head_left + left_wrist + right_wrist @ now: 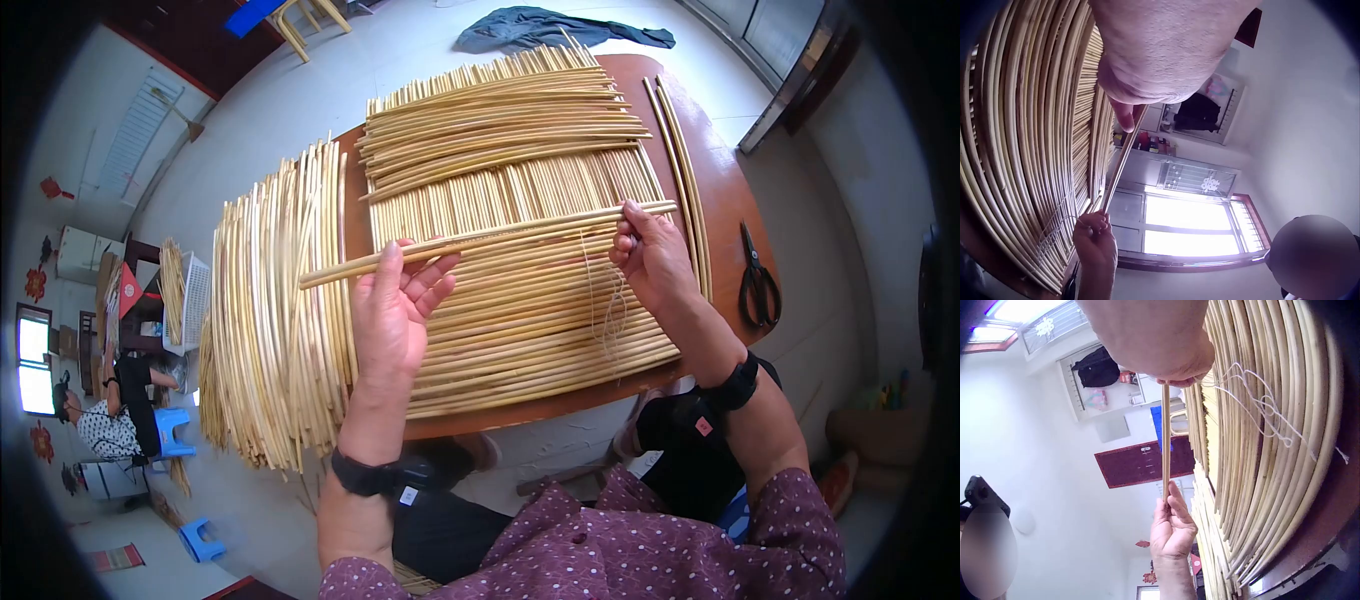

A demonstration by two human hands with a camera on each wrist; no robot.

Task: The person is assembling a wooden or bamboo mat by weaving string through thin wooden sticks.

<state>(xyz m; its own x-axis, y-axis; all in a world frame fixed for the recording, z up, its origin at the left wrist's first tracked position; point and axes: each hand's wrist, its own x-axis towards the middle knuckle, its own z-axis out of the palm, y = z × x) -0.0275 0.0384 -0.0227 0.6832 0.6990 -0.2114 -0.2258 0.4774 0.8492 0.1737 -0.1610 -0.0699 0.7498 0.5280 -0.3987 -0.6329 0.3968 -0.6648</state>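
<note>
Long straw-coloured stalks (500, 237) run side by side between my two hands, over the mat. My left hand (393, 325) holds their left part, thumb on top and fingers behind. My right hand (660, 258) pinches them near the right end, its fingers curled. Thin white string (1288, 442) hangs in loose loops below the right hand in the right wrist view. Beneath lies a mat of stalks (530, 330), its near rows running crosswise. A bundle of crosswise stalks (500, 125) rests on its far part, over upright ones.
A thick pile of stalks (280, 310) lies on the left of the brown table (725, 180). Black scissors (757, 275) lie near its right edge, beside a few loose stalks (682, 180). Dark cloth (540, 28) is on the floor beyond. Another person (110, 420) sits far left.
</note>
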